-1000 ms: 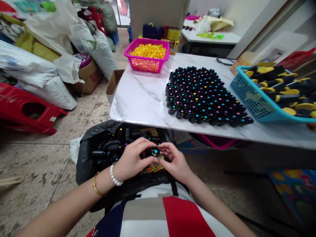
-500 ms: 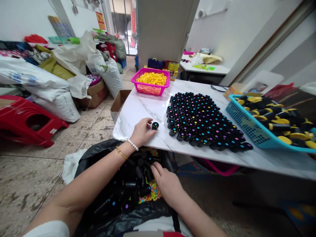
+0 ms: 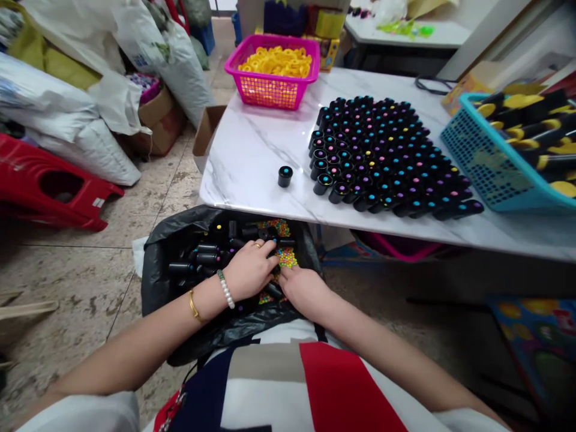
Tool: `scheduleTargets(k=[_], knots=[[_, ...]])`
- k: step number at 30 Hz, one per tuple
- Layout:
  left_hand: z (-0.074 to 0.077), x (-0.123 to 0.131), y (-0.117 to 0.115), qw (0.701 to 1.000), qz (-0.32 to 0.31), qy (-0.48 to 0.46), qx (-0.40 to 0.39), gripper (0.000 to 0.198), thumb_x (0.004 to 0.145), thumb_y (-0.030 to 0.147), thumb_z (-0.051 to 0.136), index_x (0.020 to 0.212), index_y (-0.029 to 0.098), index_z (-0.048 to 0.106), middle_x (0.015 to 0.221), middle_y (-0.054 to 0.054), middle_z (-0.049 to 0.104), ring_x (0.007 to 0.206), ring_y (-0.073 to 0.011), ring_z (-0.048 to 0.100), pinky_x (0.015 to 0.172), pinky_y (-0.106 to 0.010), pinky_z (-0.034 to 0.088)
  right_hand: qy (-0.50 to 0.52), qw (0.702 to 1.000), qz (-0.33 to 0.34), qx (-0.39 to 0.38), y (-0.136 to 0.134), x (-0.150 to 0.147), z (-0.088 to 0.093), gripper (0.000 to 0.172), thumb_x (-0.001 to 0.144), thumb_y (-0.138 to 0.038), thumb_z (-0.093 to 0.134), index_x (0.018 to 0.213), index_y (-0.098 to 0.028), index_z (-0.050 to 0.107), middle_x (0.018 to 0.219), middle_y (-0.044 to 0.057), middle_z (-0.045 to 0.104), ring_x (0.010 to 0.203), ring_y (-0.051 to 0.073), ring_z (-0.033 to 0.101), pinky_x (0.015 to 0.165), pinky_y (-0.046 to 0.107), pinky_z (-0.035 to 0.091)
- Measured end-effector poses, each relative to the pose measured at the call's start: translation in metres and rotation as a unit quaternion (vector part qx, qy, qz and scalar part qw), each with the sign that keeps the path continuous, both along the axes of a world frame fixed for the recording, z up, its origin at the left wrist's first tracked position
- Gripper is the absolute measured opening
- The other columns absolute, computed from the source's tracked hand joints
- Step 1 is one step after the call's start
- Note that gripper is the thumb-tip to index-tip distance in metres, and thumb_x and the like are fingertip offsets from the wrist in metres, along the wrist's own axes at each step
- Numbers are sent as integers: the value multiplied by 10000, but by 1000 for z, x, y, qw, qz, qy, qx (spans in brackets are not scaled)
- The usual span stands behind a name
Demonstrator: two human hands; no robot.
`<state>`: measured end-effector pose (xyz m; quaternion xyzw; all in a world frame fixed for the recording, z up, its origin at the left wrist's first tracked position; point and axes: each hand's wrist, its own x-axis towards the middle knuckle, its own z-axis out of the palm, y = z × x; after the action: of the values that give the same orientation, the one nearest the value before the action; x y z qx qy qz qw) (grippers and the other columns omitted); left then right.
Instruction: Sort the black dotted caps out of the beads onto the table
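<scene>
My left hand [image 3: 252, 270], wearing a ring, reaches into the bin lined with a black plastic bag [image 3: 157, 252]. Its fingers curl over a black tube, mostly hidden beneath them. Close beside it, my right hand [image 3: 303, 291] has its fingers pressed together at the small coloured beads [image 3: 288, 258]; what they hold is hidden. Loose black tubes [image 3: 207, 258] lie around my hands in the bin. On the table above, one black tube with a blue bead [image 3: 285, 176] stands upright, apart from a packed group of similar tubes [image 3: 373, 156].
A pink basket of yellow rings [image 3: 272, 90] stands at the back of the marble-patterned table [image 3: 252, 144]. To the right is a blue basket [image 3: 495, 162] of black-and-yellow pieces. A red stool [image 3: 54, 186] and white sacks [image 3: 90, 144] sit on the floor to the left.
My left hand has left the tube standing on the table and moved down into the bin beside my right hand. The view has tilted downward.
</scene>
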<state>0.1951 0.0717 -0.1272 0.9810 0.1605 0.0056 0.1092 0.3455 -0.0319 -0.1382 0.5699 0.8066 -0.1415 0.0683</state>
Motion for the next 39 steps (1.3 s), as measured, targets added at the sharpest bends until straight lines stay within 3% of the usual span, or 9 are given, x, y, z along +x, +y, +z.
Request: scheduleTargets(k=[4,8,11,15,18,23,26,35,39], knots=[[8,-8,10,997,-6,-32,-68,271,849,248,616,1105,168,658,1156,-147,599,1053,-297,559,908,-455,461,172,984,-38,-20,-2,19,2,185,839,-142,626,1023,-160,629,979,74,665,815,177,655,738,285,524],[14,-22,11,980,16,-121,-156,300,897,255,561,1184,190,620,1168,-126,615,1104,-260,553,964,-435,453,453,877,-156,-39,-19,35,1,301,815,-202,679,1101,-217,584,946,11,634,682,101,618,628,217,528],[19,-24,4,963,18,-172,-209,326,883,232,570,1204,189,604,1154,-123,618,1081,-242,568,947,-410,476,571,792,-214,-30,-27,35,-4,356,819,-211,674,1156,-225,560,1003,27,641,752,113,644,661,229,553],[24,-18,-12,933,16,-232,-276,465,830,193,622,1286,226,539,1151,-101,614,1056,-223,587,914,-385,506,615,750,-242,29,-22,23,-9,291,817,-217,671,1096,-224,589,1035,44,642,818,138,660,680,242,573],[23,-14,-22,921,50,-276,-269,412,842,189,614,1248,230,555,1113,-97,617,1034,-218,598,890,-382,520,605,754,-242,85,-17,14,-11,285,803,-173,656,1068,-233,572,1053,46,635,818,138,663,663,232,575],[19,-16,-22,929,37,-301,-212,363,833,118,591,1183,205,553,1111,-100,644,1064,-214,594,921,-386,511,521,823,-179,141,-13,16,-7,365,777,-71,573,1104,-234,577,1117,69,622,957,171,647,728,261,577],[17,-20,-18,928,60,-316,-189,360,831,111,594,1175,198,535,1118,-99,658,1063,-208,604,932,-388,508,478,849,-150,170,-9,26,4,318,803,-73,546,1077,-219,613,1136,92,630,1022,195,627,730,280,571],[10,-25,-16,929,106,-300,-187,303,826,150,625,1118,210,568,1064,-83,676,996,-212,629,881,-387,526,431,844,-167,271,7,38,30,192,856,-93,555,949,-232,649,939,38,693,892,181,657,789,325,554],[17,-27,-14,923,116,-315,-188,300,826,151,639,1114,208,579,1055,-76,681,987,-204,633,872,-369,525,414,833,-172,324,21,35,44,195,857,-110,571,990,-231,648,975,43,682,840,171,651,695,296,556]])
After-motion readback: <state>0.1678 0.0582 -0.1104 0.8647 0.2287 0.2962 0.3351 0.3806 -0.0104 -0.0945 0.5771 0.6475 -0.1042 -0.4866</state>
